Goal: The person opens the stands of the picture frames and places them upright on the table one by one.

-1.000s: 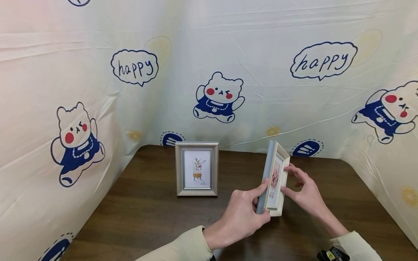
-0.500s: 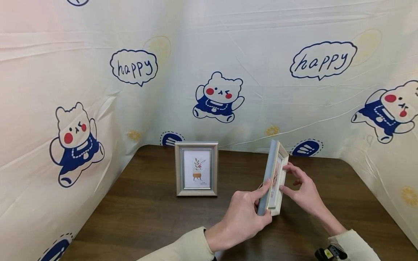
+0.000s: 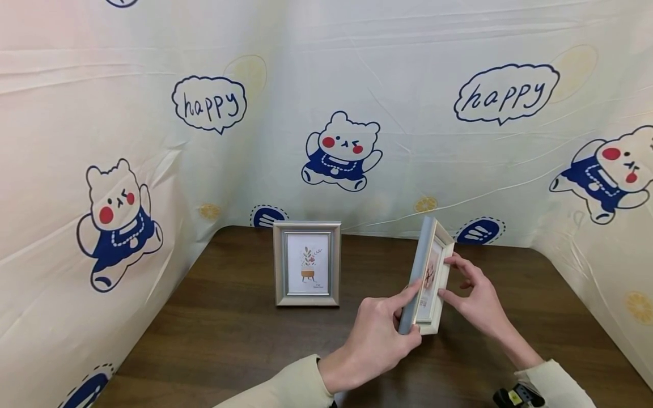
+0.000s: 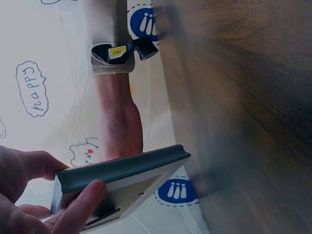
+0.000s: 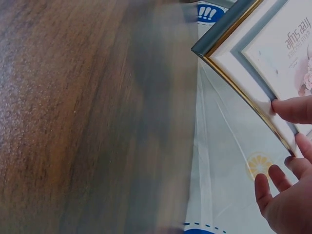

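A picture frame (image 3: 435,283) with a blue-grey outer side and cream inner border is lifted and turned edge-on, its front facing right. My left hand (image 3: 380,334) grips its lower left part. In the left wrist view, the fingers (image 4: 87,204) lie across the frame's back and the thumb is at its end. At the opposite edge, my right hand (image 3: 476,294) pinches the border. The right wrist view shows the thumb (image 5: 292,109) on the inner border and the other fingers curled, partly cut off. A print with pink flowers (image 5: 306,78) sits inside the frame.
Another picture frame (image 3: 331,266), silver-beige with a potted-plant print, stands upright on the dark wooden table (image 3: 219,340) to the left. A pale curtain (image 3: 408,73) with bear drawings surrounds the table's back and sides. A black wrist camera (image 3: 517,395) sits at the right cuff.
Over the last second the held frame turns slightly away and then back toward the right, ending a touch higher. Both hands shift a little with it. The standing frame stays put.
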`<state>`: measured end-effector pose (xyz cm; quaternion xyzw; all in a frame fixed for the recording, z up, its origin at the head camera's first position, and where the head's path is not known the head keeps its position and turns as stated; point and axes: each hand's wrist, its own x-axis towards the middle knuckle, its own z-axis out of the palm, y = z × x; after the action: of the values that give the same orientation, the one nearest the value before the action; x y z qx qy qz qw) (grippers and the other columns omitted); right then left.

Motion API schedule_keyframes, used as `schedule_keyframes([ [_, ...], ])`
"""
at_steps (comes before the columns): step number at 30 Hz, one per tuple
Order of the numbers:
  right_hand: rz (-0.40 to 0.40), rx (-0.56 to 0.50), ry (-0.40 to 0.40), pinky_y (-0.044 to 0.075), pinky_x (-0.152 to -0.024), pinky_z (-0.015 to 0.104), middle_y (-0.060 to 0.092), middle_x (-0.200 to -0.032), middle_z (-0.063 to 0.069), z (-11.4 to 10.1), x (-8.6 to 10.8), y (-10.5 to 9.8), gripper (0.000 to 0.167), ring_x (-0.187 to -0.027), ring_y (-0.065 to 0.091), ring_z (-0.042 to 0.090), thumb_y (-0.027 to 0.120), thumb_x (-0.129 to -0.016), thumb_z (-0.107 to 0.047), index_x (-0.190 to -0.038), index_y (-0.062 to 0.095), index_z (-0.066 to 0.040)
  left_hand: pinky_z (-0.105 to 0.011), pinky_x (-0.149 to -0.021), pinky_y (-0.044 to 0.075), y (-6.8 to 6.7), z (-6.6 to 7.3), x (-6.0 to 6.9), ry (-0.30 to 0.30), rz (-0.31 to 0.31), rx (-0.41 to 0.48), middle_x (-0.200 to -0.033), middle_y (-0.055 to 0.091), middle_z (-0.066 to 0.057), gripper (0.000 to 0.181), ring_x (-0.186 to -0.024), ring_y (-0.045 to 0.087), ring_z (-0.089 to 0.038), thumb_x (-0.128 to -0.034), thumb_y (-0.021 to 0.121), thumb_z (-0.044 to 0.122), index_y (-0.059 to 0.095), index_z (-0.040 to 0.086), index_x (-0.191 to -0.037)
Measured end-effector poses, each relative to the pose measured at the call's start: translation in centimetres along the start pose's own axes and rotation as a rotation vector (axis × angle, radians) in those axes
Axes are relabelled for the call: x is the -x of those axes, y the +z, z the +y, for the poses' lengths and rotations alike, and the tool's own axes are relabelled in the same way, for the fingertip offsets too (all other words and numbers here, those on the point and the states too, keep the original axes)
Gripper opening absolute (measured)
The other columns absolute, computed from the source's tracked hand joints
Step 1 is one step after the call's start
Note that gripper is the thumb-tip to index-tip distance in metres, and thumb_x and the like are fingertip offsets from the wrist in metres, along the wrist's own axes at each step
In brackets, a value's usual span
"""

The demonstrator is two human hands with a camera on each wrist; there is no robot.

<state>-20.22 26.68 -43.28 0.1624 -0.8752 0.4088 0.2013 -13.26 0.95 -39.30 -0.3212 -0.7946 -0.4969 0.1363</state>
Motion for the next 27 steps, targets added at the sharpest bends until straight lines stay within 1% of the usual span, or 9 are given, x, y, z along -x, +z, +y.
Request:
schedule_keyframes([
  [6, -0.009, -0.008, 0.007, 0.044, -0.083, 0.033, 0.052, -0.154, 0.020, -0.03, -0.01, 0.00, 0.062, -0.128, 0.054, 0.035, 0.085, -0.085, -0.001, -0.140, 0.058, -0.006, -0.010, -0.054, 0.049, -0.02, 0.11, 0.01, -0.005, 0.016, -0.010, -0.076, 0.070, 0.008, 0.078, -0.060, 0.055, 0.014, -0.0786, 0.080, -0.005, 0.058, 0.013, -0.151],
  [11, -0.013, -0.009, 0.014, 0.043, -0.083, 0.034, 0.050, -0.155, 0.020, -0.10, 0.04, -0.13, 0.063, -0.129, 0.053, 0.036, 0.086, -0.085, -0.001, -0.141, 0.057, -0.007, -0.011, -0.057, 0.050, -0.10, 0.17, -0.04, -0.035, 0.037, 0.010, -0.077, 0.071, 0.008, 0.074, -0.061, 0.057, 0.013, -0.0787, 0.080, -0.005, 0.061, 0.011, -0.149],
  [16, -0.006, -0.002, 0.018, 0.043, -0.083, 0.035, 0.048, -0.158, 0.018, -0.25, 0.14, -0.27, 0.066, -0.128, 0.052, 0.037, 0.086, -0.084, -0.002, -0.143, 0.057, -0.009, -0.013, -0.057, 0.052, -0.20, 0.06, -0.12, -0.080, 0.035, 0.056, -0.078, 0.070, 0.008, 0.072, -0.060, 0.057, 0.011, -0.0793, 0.079, -0.006, 0.061, 0.009, -0.148],
  [20, -0.001, 0.001, 0.011, 0.043, -0.083, 0.035, 0.047, -0.159, 0.017, -0.37, 0.14, -0.33, 0.070, -0.127, 0.051, 0.036, 0.087, -0.084, -0.003, -0.146, 0.055, -0.009, -0.014, -0.055, 0.052, -0.26, -0.07, -0.18, -0.092, 0.041, 0.065, -0.076, 0.068, 0.009, 0.073, -0.058, 0.057, 0.010, -0.0793, 0.079, -0.006, 0.061, 0.011, -0.148],
  [22, 0.003, 0.004, 0.010, 0.043, -0.083, 0.034, 0.049, -0.156, 0.017, -0.39, 0.12, -0.33, 0.074, -0.126, 0.051, 0.030, 0.087, -0.084, -0.004, -0.149, 0.053, -0.011, -0.014, -0.054, 0.051, -0.29, -0.14, -0.19, -0.092, 0.048, 0.063, -0.076, 0.068, 0.010, 0.072, -0.057, 0.056, 0.010, -0.0791, 0.079, -0.006, 0.062, 0.011, -0.148],
  [26, 0.008, 0.012, 0.016, 0.044, -0.083, 0.033, 0.055, -0.149, 0.016, -0.38, 0.19, -0.30, 0.083, -0.123, 0.048, 0.016, 0.087, -0.084, -0.004, -0.156, 0.048, -0.014, -0.015, -0.053, 0.052, -0.36, -0.25, -0.20, -0.097, 0.073, 0.074, -0.074, 0.068, 0.010, 0.069, -0.056, 0.057, 0.011, -0.0797, 0.078, -0.006, 0.064, 0.011, -0.145],
  [27, 0.006, 0.016, 0.020, 0.045, -0.083, 0.033, 0.055, -0.148, 0.016, -0.40, 0.21, -0.30, 0.085, -0.122, 0.047, 0.015, 0.087, -0.083, -0.005, -0.157, 0.047, -0.015, -0.015, -0.052, 0.052, -0.39, -0.29, -0.21, -0.100, 0.080, 0.078, -0.074, 0.068, 0.011, 0.068, -0.056, 0.057, 0.011, -0.0798, 0.078, -0.007, 0.065, 0.011, -0.144],
])
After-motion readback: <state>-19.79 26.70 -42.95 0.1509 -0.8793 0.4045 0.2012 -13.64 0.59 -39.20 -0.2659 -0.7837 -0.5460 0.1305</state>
